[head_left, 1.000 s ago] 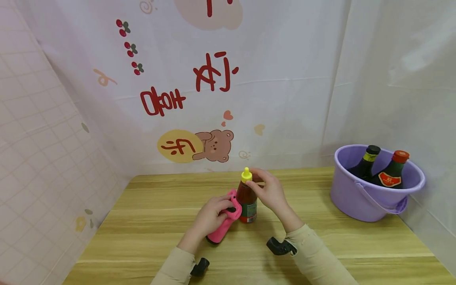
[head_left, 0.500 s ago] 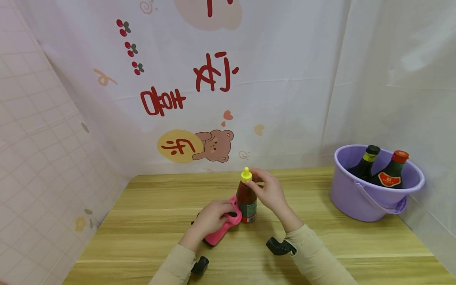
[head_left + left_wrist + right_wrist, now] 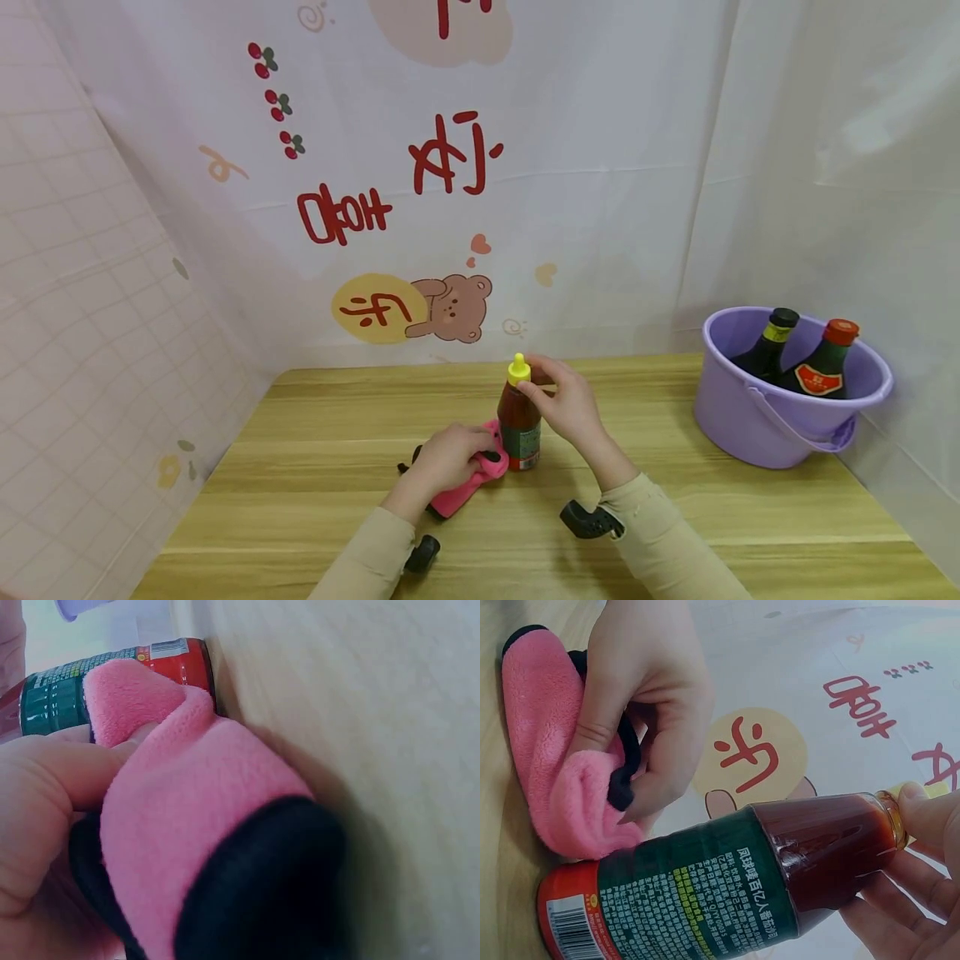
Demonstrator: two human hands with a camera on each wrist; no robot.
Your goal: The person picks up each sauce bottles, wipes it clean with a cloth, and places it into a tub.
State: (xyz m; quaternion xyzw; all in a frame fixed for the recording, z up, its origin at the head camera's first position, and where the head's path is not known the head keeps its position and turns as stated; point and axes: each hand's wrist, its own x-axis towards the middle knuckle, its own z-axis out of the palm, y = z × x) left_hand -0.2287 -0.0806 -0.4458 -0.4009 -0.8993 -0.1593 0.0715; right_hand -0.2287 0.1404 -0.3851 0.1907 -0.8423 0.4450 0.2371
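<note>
A red sauce bottle [image 3: 519,425] with a yellow nozzle cap stands upright on the table. My right hand [image 3: 564,400] pinches it at the neck, just under the cap, between thumb and fingers. In my left hand [image 3: 448,458] is a bunched pink cloth [image 3: 172,795] with black edging. That cloth lies against the lower left side of the bottle, by the green and red label [image 3: 682,892]. In the right wrist view the left thumb and fingers pinch the cloth's folds; part of the cloth is hidden under the palm.
A purple bucket [image 3: 738,417] stands at the right of the wooden table [image 3: 315,467]. Two dark bottles lean inside it, one with a black cap [image 3: 785,317], one with a red cap [image 3: 842,332]. A printed white curtain [image 3: 600,250] hangs behind the table.
My left hand and the cloth have slid slightly lower along the bottle's left side. The right hand and the bottle have stayed in place.
</note>
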